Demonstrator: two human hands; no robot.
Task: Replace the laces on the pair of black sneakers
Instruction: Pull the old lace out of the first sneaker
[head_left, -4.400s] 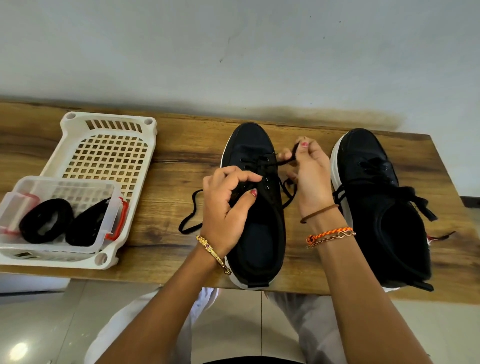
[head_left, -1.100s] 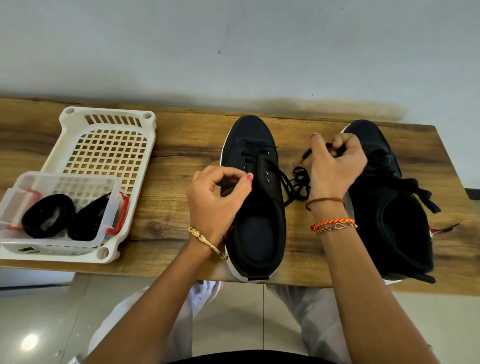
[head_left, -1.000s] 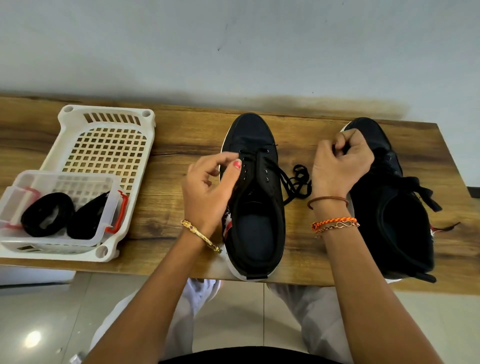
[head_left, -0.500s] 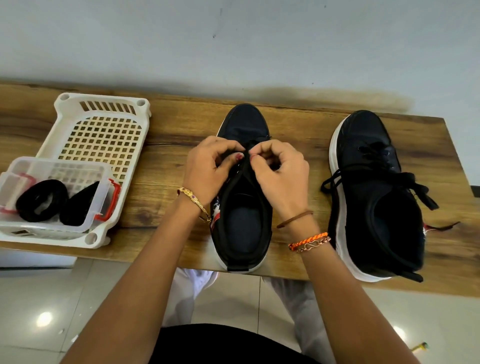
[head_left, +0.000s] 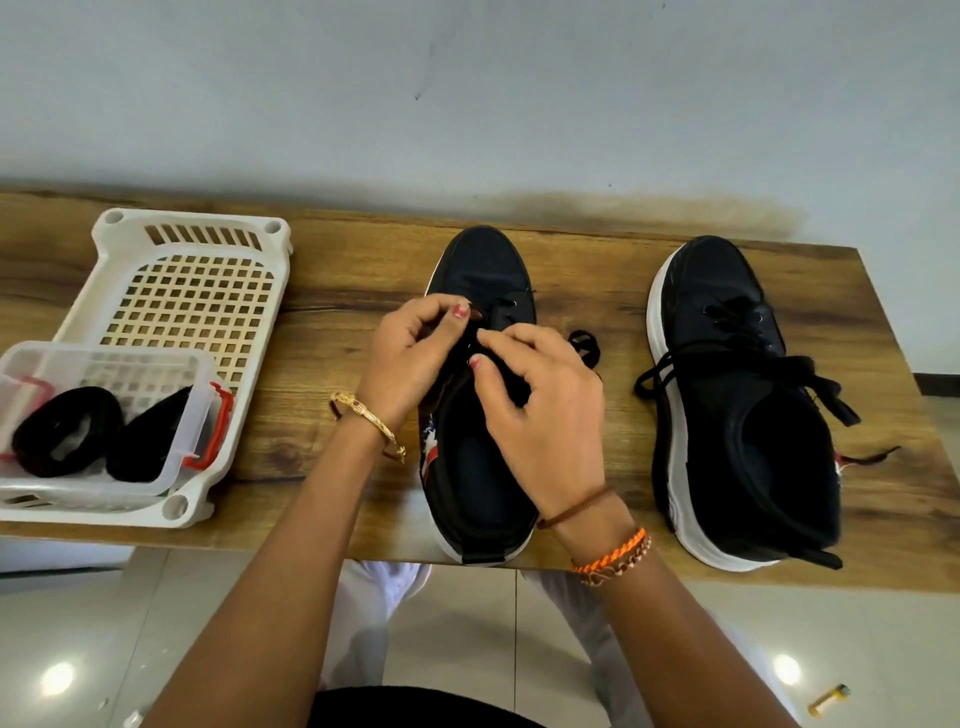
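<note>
**A:** What are the fingers doing?

**B:** Both hands meet over the eyelet rows of the left sneaker (head_left: 480, 415). The left hand (head_left: 410, 358) has thumb and forefinger curled into a pinch at the left row, and the right hand (head_left: 540, 410) curls the same way just beside it. Each looks to be nipping the black lace (head_left: 584, 345) — though the strand between the fingertips is too dark to make out against the shoe.

**A:** And beyond the fingers?

**B:** Just past the right knuckles, a small tangle of that lace lies on the wooden table (head_left: 337, 291). Further right, well apart, stands the right sneaker (head_left: 737, 415), laced, its ends trailing loose. Far to the left of the left hand sits a white basket (head_left: 192, 260), holding a clear tub (head_left: 104, 358) with 2 coiled black laces (head_left: 67, 436).

**A:** How should this step go?

**B:** My judgement: this is unthreading, 1 crossing at a time. Pull each strand straight out of its eyelet, keep 1 hand steadying the shoe, and draw the slack toward the tangle so it does not snag.
</note>
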